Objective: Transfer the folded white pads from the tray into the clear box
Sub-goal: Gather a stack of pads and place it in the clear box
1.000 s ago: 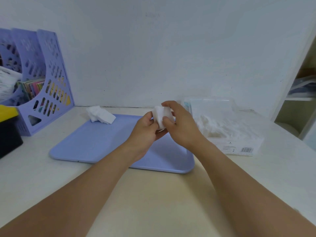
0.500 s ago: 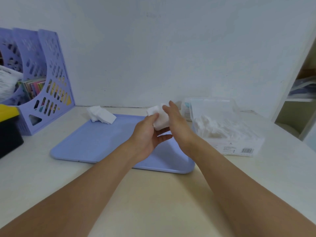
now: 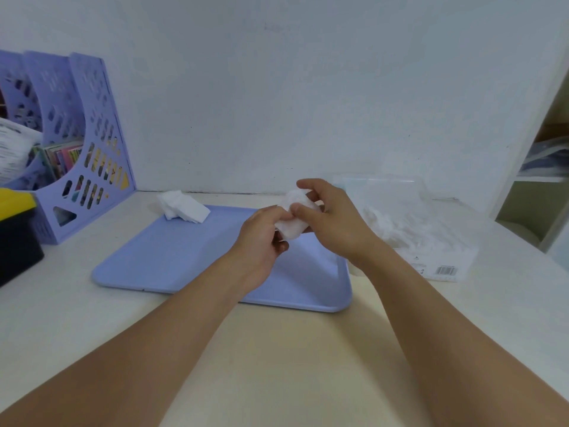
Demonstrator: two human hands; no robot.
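Both hands pinch one folded white pad above the tray: left hand curls under it, right hand grips its top. To the tray's right stands the clear box, nearer the right hand. More pads lie at the tray's far-left corner.

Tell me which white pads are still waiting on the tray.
The small stack of white pads at the tray's far left corner, untouched; the other pad is held between both hands above the tray.
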